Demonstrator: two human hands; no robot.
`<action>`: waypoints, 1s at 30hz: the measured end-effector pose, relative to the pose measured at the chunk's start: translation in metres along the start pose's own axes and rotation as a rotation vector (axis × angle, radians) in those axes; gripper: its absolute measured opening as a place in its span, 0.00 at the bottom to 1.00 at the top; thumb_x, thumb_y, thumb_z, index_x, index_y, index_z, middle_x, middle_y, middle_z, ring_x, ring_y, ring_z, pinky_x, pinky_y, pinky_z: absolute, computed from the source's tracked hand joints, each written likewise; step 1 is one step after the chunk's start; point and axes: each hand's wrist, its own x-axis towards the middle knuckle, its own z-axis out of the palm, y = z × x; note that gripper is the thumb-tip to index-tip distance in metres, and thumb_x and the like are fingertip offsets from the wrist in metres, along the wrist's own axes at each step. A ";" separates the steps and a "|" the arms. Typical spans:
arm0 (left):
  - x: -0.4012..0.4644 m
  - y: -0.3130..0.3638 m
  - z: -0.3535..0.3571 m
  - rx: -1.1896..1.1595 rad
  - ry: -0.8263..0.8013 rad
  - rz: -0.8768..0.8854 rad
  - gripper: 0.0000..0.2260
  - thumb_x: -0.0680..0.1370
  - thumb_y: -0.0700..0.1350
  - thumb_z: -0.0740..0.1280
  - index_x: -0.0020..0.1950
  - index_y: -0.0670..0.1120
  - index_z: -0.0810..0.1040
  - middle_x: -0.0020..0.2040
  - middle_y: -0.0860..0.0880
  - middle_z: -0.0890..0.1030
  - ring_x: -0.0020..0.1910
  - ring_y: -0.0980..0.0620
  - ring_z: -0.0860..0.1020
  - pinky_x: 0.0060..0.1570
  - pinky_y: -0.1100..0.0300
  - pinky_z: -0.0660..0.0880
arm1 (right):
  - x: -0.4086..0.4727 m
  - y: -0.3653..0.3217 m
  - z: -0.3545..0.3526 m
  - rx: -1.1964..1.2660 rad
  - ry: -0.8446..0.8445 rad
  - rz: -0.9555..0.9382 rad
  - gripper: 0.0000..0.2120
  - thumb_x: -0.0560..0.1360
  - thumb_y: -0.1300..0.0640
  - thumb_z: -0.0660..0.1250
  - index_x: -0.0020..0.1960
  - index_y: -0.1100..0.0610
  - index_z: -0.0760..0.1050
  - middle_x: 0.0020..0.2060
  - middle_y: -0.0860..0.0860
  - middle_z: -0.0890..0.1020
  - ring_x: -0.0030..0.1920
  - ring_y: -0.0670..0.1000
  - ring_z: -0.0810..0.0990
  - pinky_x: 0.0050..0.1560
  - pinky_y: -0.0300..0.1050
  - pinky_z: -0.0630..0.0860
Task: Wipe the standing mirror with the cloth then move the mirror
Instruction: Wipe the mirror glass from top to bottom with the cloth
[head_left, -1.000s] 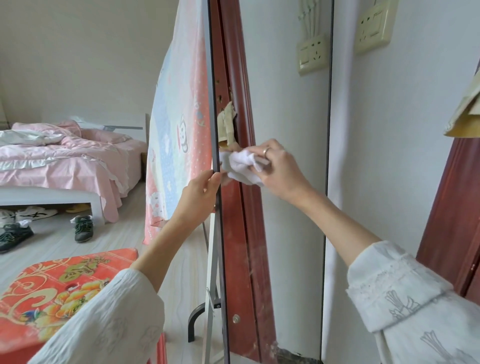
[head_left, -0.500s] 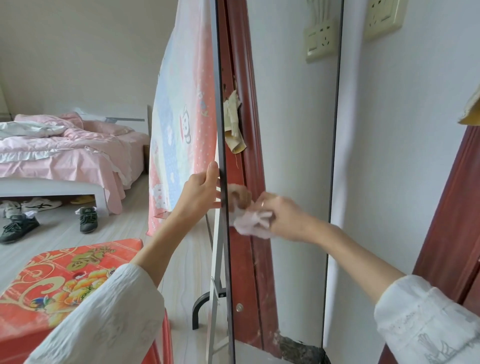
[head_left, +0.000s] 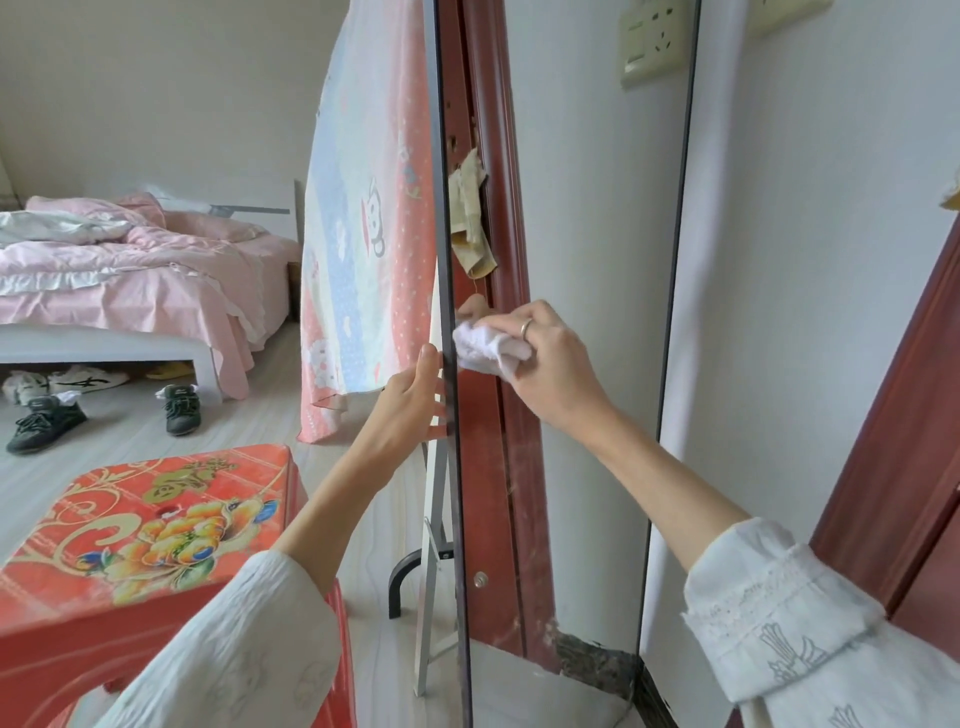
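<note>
Against the white wall (head_left: 831, 260) on the right stands the standing mirror (head_left: 587, 364), its thin dark frame running top to bottom of the view and its glass reflecting a reddish-brown door frame, a wall socket and pale wall. Its white rear support leg (head_left: 434, 545) and a black curved foot (head_left: 402, 577) rest on the pale floor (head_left: 130, 452) behind the left edge. The left hand (head_left: 410, 405) holds that left edge, thumb lying up along the front of the frame and fingers wrapped behind it. The right hand (head_left: 545, 358), with a ring on one finger, grips a bunched white cloth (head_left: 488, 351) and presses it onto the glass just inside the left edge, slightly above the left hand; the two hands are near each other but apart, the frame between them. Both arms wear loose white sleeves. A pink and blue patterned sheet (head_left: 363, 234) hangs just behind the mirror, draped from above. Lower left sits a red plastic stool (head_left: 150, 525) with a gold floral print on its top. Farther back, a bed (head_left: 130, 270) carries rumpled pink bedding, and dark shoes (head_left: 179, 410) lie on the floor beside it, with more footwear tucked underneath.
</note>
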 end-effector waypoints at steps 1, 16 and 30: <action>-0.002 -0.002 0.001 0.003 -0.003 0.002 0.17 0.80 0.57 0.47 0.58 0.51 0.70 0.45 0.51 0.75 0.42 0.54 0.76 0.48 0.57 0.77 | -0.009 0.002 0.004 0.006 -0.025 -0.011 0.14 0.75 0.61 0.61 0.57 0.57 0.79 0.47 0.47 0.71 0.48 0.46 0.72 0.53 0.37 0.72; -0.021 -0.040 0.006 0.240 -0.020 0.072 0.07 0.76 0.56 0.58 0.38 0.59 0.69 0.47 0.36 0.78 0.49 0.36 0.78 0.50 0.39 0.77 | -0.122 0.051 0.058 0.058 -0.317 0.017 0.16 0.70 0.65 0.70 0.55 0.52 0.81 0.45 0.39 0.68 0.49 0.43 0.68 0.54 0.33 0.67; -0.012 -0.051 0.020 0.375 0.106 0.141 0.08 0.78 0.43 0.59 0.42 0.39 0.69 0.31 0.53 0.68 0.32 0.47 0.68 0.43 0.42 0.75 | -0.072 0.085 0.006 -0.020 -0.231 0.270 0.09 0.72 0.66 0.64 0.48 0.63 0.81 0.47 0.62 0.77 0.47 0.56 0.78 0.45 0.37 0.66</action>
